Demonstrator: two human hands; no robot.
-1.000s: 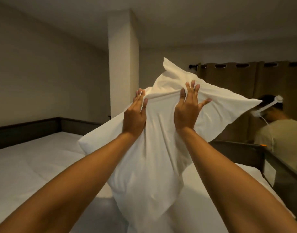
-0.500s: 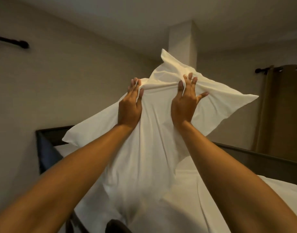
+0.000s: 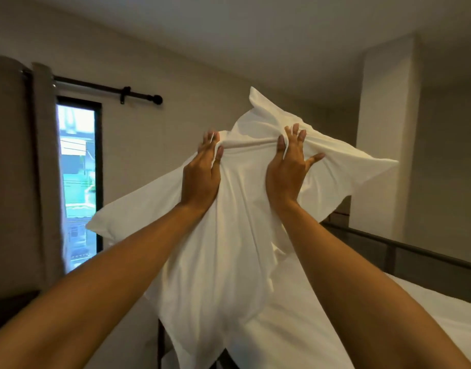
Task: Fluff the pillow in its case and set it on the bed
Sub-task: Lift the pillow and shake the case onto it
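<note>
I hold a white pillow in its case (image 3: 237, 235) up in the air in front of me, above the corner of the bed (image 3: 295, 334). My left hand (image 3: 202, 174) pinches the case's upper edge on the left. My right hand (image 3: 289, 169) grips the same edge on the right, thumb stuck out. The fabric is pulled taut between both hands. The pillow's corners stick out left, right and upward, and the loose case hangs down toward the white sheet.
A dark metal bed rail (image 3: 404, 251) runs along the right side of the mattress. A window (image 3: 77, 182) with a grey curtain (image 3: 18, 177) and black rod (image 3: 109, 89) is at the left. A white pillar (image 3: 383, 134) stands at the back right.
My view has swung left: the pillar slid to the right and the window with its curtain came into sight. Both hands keep the same grip on the raised pillow.
</note>
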